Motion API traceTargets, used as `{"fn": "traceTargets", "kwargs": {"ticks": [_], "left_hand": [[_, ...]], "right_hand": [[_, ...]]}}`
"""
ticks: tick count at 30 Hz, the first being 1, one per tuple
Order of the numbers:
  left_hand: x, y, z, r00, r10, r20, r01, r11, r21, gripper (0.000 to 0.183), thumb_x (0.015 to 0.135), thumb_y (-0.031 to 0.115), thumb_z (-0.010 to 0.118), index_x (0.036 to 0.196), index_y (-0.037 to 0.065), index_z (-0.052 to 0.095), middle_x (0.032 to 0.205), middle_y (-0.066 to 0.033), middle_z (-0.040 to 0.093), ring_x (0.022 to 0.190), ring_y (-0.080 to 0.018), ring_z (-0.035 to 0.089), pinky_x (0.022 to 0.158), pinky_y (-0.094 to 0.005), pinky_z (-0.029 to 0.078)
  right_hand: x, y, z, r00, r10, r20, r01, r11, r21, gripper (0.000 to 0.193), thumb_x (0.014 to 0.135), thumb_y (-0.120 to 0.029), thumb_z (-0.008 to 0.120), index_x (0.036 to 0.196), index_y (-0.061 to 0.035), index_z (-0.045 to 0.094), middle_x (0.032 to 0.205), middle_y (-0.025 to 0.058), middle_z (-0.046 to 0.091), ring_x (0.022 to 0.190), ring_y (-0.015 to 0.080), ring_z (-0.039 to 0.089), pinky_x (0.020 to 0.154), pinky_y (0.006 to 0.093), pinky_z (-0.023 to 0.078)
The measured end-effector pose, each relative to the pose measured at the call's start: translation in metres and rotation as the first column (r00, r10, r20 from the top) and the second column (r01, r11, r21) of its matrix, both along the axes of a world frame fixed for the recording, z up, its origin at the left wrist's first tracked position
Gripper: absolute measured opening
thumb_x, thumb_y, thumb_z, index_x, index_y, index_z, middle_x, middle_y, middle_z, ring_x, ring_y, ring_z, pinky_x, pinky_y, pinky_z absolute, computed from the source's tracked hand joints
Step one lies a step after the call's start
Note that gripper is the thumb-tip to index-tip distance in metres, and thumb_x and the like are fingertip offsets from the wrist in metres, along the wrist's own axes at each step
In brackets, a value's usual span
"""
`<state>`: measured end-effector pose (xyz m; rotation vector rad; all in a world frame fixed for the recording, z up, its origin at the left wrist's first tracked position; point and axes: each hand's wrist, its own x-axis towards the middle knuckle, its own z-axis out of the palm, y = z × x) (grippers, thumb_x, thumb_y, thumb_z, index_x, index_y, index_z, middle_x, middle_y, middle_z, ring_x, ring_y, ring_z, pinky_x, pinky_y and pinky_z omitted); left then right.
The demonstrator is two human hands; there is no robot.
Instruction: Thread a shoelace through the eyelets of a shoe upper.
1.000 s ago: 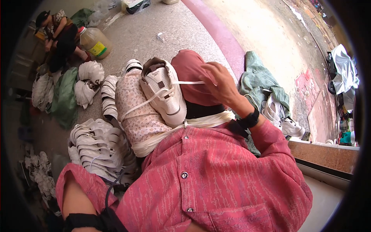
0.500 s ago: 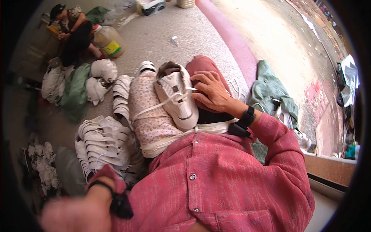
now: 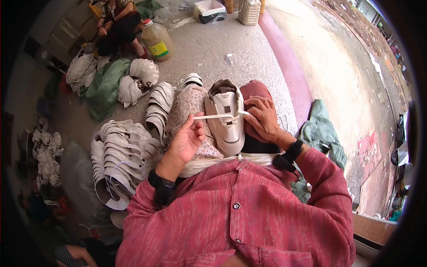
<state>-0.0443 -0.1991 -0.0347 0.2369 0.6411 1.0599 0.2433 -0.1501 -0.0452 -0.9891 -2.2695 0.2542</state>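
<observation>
A beige sneaker [image 3: 231, 134] with a mesh upper rests on my lap, its toe toward me. Across its tongue runs a flat white shoelace [image 3: 214, 116]. My left hand [image 3: 187, 141] pinches the lace's left end between thumb and forefinger and draws it out straight. On the shoe's other side, my right hand [image 3: 265, 119] has the lace's short right part at its thumb and forefinger; its other fingers lie bent over the dark red cloth [image 3: 258, 89] on my leg. Flowered fabric [image 3: 189, 107] covers my other leg.
Stacked white shoe uppers [image 3: 126, 153] stand at my left, with more stacks [image 3: 159, 107] farther forward. A green sack [image 3: 104, 93], a large jug [image 3: 158, 42] and a seated person [image 3: 118, 22] are at the far left. Green cloth [image 3: 321, 133] lies at my right.
My left hand has come up from the lower left to the shoe and now holds the lace, which has gone from slack to straight. The right hand stays beside the shoe.
</observation>
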Motion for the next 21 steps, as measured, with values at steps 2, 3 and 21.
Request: {"fn": "traceTargets", "kwargs": {"ticks": [2, 3, 21], "left_hand": [[-0.003, 0.002, 0.005, 1.000, 0.022, 0.023, -0.022, 1.000, 0.000, 0.037, 0.098, 0.033, 0.052, 0.119, 0.002, 0.053, 0.084, -0.0022, 0.058, 0.070, -0.0125, 0.055, 0.061, -0.0256, 0.046], [-0.002, 0.003, 0.008, 0.999, 0.038, 0.006, -0.039, 0.999, 0.011, 0.038, 0.098, 0.032, 0.052, 0.120, 0.002, 0.053, 0.082, -0.0014, 0.057, 0.069, -0.0113, 0.055, 0.061, -0.0248, 0.046], [-0.172, 0.007, -0.004, 0.849, 0.482, -0.215, -0.380, 0.841, 0.384, 0.024, 0.096, 0.022, 0.057, 0.108, 0.001, 0.058, 0.071, 0.0033, 0.047, 0.061, -0.0076, 0.043, 0.057, -0.0228, 0.037]], "right_hand": [[-0.001, -0.002, -0.001, 1.000, -0.017, 0.007, 0.017, 1.000, -0.007, 0.025, 0.092, -0.031, 0.055, 0.089, -0.0080, 0.063, 0.118, 0.0063, 0.055, 0.119, 0.0261, 0.045, 0.101, 0.0422, 0.026], [-0.001, -0.002, 0.000, 1.000, -0.020, 0.008, 0.020, 1.000, 0.007, 0.023, 0.092, -0.029, 0.055, 0.089, -0.0080, 0.063, 0.118, 0.0059, 0.056, 0.118, 0.0253, 0.045, 0.101, 0.0420, 0.026], [-0.004, 0.000, 0.002, 1.000, -0.010, 0.011, 0.010, 1.000, -0.001, 0.021, 0.089, -0.027, 0.058, 0.087, -0.0062, 0.062, 0.117, 0.0077, 0.057, 0.120, 0.0282, 0.046, 0.102, 0.0450, 0.027]]}}
